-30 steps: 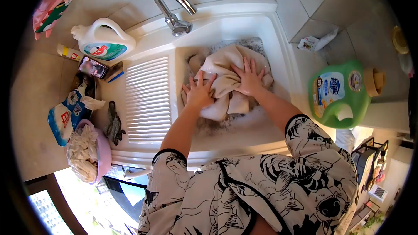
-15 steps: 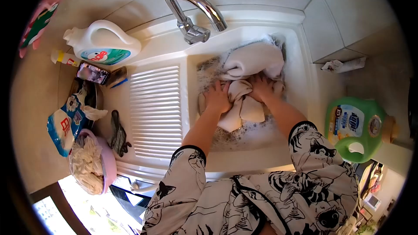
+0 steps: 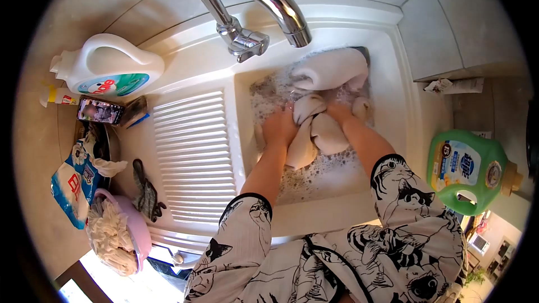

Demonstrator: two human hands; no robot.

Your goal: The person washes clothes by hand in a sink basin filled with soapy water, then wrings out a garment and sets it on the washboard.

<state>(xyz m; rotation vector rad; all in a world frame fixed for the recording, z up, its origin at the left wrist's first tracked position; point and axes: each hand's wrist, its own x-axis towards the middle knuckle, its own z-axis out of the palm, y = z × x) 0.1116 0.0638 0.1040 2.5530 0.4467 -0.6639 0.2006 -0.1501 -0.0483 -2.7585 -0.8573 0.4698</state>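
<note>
Beige cloth (image 3: 327,133) is lying in the sudsy sink (image 3: 320,209). The left hand (image 3: 279,125) and right hand (image 3: 339,114) are touching it, fingers obscured, grasp indeterminable. At right, a green bottle (image 3: 482,164) is displaying "超能" and "15".

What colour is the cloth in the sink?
The cloth is pale beige; it shows best in the head view.

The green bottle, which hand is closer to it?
Right. The right hand is on the green bottle's side of the bunched cloth; the left hand is farther away, across that cloth.
</note>
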